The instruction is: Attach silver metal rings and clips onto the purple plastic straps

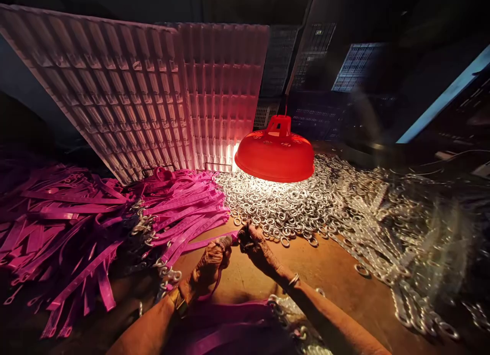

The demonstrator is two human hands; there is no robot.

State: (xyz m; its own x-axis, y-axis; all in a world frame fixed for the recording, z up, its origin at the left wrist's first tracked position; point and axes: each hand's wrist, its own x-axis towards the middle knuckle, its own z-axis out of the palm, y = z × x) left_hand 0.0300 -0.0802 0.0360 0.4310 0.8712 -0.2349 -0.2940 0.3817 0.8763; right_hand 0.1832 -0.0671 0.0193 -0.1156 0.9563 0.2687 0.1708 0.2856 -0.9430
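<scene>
A pink strap (214, 243) is pinched at its end in the left hand (209, 265), low over the bench (329, 268). The right hand (254, 243) pinches something small against it, probably a metal ring. Hundreds of rings (275, 202) heap under one red lamp (275, 153), within reach; straps (76, 217) pile left, too many to count.

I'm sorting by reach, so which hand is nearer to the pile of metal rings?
Right. The right hand sits at the near edge of the pile of metal rings; the left hand lies further left, gripping a pink strap.
</scene>
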